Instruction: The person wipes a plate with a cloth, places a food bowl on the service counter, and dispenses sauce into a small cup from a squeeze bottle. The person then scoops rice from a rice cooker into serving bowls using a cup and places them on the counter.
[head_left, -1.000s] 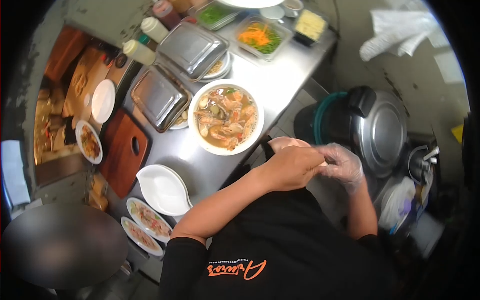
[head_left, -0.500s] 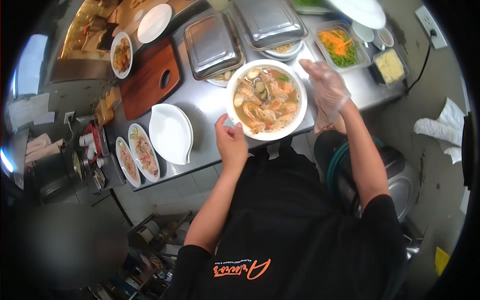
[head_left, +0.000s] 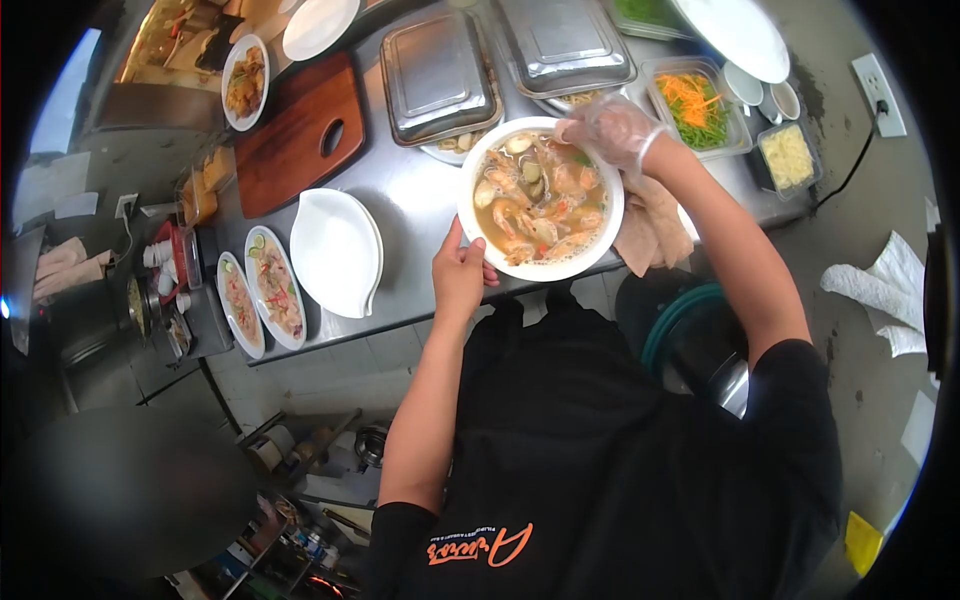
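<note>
A white bowl (head_left: 541, 272) of brown soup with shrimp and pale pieces sits near the counter's front edge. My left hand (head_left: 462, 278) holds the bowl's lower left rim, thumb on top and fingers curled beneath. In a clear plastic glove, my right hand (head_left: 612, 132) is over the bowl's upper right rim, its fingers bent down at the edge of the soup. A brown cloth (head_left: 652, 226) lies right of the bowl, below my right wrist.
Two metal lids (head_left: 440, 75) cover dishes behind the bowl. To the left are stacked white plates (head_left: 338, 252), a wooden board (head_left: 300, 135) and two oval food plates (head_left: 272, 288). Shredded vegetables (head_left: 693, 108) and grated cheese (head_left: 788, 158) stand at the right, above a bin (head_left: 690, 325).
My right hand has moved from beside the bowl onto its upper right rim. The brown cloth, partly hidden before, now lies on the counter's edge. My left hand has closed on the rim.
</note>
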